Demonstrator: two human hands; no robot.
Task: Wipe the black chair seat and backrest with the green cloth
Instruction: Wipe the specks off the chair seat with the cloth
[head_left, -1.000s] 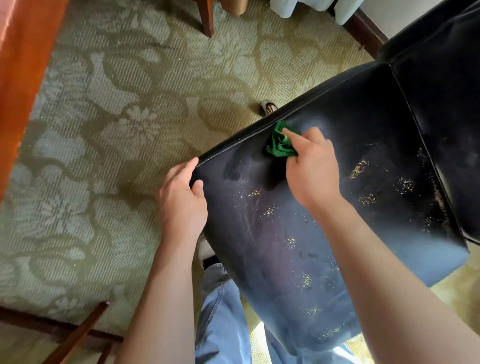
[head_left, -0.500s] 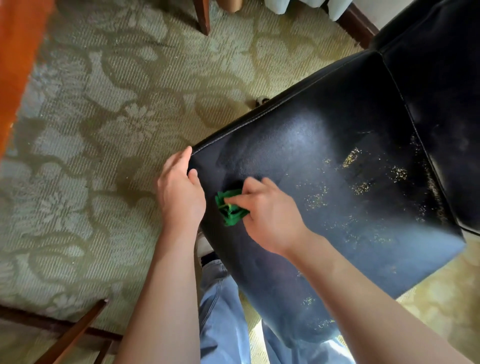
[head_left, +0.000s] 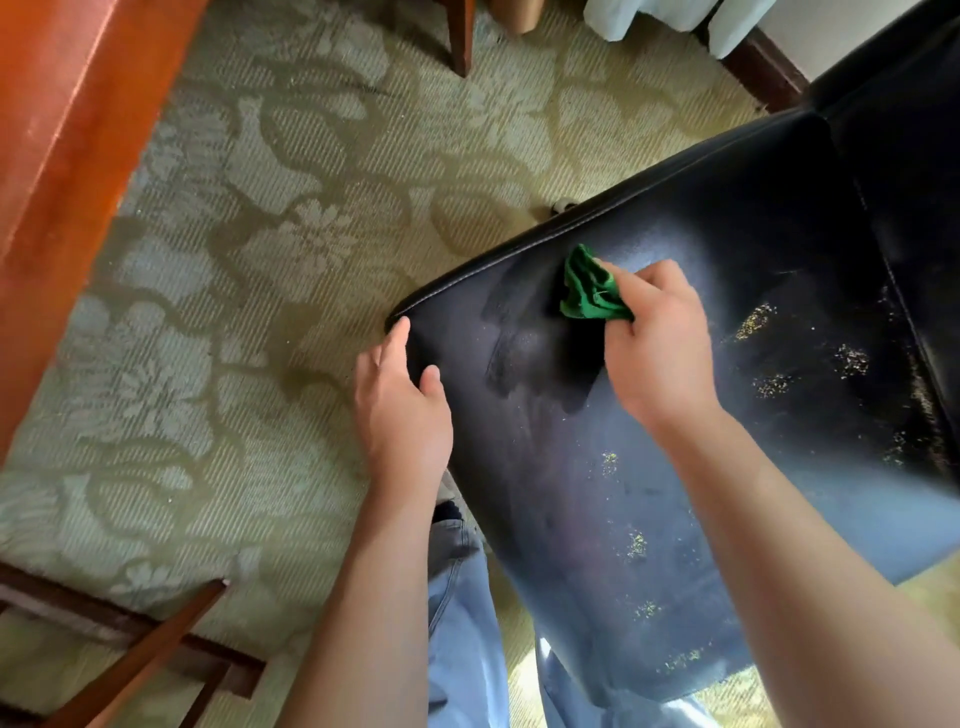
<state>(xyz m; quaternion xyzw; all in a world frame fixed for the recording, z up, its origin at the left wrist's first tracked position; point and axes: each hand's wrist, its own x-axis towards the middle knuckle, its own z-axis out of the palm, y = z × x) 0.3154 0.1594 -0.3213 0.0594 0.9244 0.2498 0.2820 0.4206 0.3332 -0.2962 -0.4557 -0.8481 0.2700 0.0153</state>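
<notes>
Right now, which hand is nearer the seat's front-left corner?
Left. The left hand grips the chair seat right at that corner; the right hand is farther in on the seat, pressing the green cloth down.

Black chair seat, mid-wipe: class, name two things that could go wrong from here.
1. The bunched green cloth in the right hand may sweep the yellow-green crumbs off the black leather chair seat onto the patterned carpet.
2. The left hand grips only the corner; the chair might shift.

The right hand (head_left: 660, 343) presses the bunched green cloth (head_left: 589, 291) onto the black chair seat (head_left: 597, 493) — the left hand (head_left: 402, 410) grips its corner.
</notes>
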